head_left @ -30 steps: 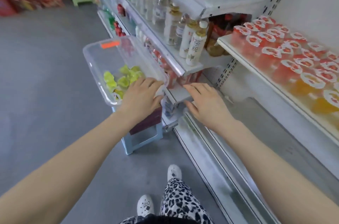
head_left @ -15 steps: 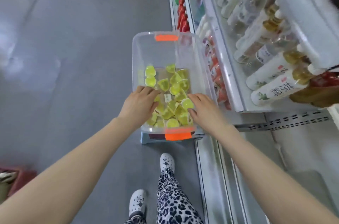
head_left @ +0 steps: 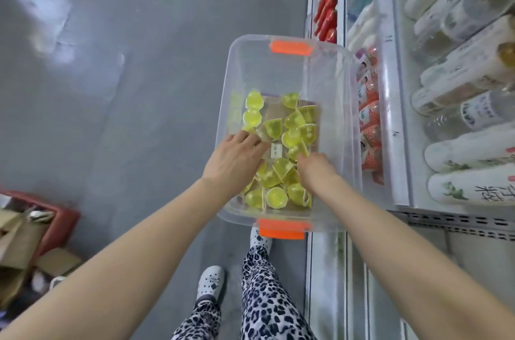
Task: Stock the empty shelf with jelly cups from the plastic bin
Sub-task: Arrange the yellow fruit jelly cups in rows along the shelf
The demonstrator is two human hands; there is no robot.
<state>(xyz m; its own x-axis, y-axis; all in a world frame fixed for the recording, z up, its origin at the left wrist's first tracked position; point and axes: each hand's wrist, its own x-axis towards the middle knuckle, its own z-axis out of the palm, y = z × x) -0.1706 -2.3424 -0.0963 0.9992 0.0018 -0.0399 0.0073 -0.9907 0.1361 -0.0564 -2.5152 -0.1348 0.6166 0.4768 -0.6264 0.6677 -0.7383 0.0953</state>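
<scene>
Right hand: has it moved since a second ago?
Yes. The right hand was outside the right wall of the plastic bin; it has gone leftward over that wall and now sits inside, among the jelly cups.

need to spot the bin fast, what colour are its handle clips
Orange clips on the clear bin, plainest in the head view.

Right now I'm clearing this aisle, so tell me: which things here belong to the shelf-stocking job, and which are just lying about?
Job: plastic bin; yellow jelly cups; left hand and right hand, both down among the cups.
Lying about: bottles on the shelves; red crate; cardboard by it.
</scene>
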